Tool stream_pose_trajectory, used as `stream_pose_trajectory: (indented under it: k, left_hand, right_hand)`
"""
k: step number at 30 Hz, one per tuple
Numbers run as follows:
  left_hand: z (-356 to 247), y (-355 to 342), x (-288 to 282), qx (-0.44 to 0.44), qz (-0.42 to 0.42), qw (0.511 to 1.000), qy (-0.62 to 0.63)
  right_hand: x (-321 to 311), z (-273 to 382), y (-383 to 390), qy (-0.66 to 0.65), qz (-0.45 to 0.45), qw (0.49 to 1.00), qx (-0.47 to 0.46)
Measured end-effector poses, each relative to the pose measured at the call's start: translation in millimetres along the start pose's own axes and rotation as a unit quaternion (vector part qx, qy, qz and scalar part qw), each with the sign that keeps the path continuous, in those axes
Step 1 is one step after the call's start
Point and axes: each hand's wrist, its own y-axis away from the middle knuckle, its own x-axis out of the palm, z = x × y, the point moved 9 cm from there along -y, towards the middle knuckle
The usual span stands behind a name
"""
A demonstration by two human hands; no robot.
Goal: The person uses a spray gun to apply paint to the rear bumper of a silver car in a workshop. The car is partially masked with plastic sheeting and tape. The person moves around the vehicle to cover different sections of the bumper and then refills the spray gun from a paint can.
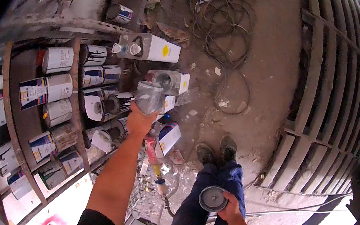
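Note:
My left hand is stretched forward with its fingers around a clear plastic cup, whose rim points away from me. Just beyond that cup stands an open-topped container with a yellow label on its side. Low in front of my thighs, my right hand grips a round cup of grey paint, seen from above. A white jerrycan with white caps and a yellow diamond label stands farther off. Nearer than the clear cup is a white-and-blue box-shaped can.
Shelves at the left hold several paint cans, some streaked with dark paint. A red-and-yellow tool lies below my left wrist. Tangled hose covers the far floor. A slatted wooden pallet stands at the right.

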Motion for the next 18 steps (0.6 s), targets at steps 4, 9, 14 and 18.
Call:
stream_pose_trajectory:
  k: [4, 9, 14, 18]
  left_hand:
    - [-2, -7, -7, 0.017, 0.01, 1.0, -0.003]
    - [-10, -9, -14, 0.033, 0.016, 0.998, -0.043]
    - [-23, -6, -21, 0.051, 0.031, 0.995, -0.075]
    - [-28, -6, -21, 0.057, 0.046, 0.993, -0.095]
  right_hand:
    - [2, -3, 2, -0.018, -0.013, 1.0, 0.012]
    - [20, 1, 6, -0.008, 0.015, 1.0, 0.01]
    - [21, 0, 5, -0.008, 0.026, 1.0, 0.007]
    - [21, 0, 6, -0.007, 0.023, 1.0, 0.012]
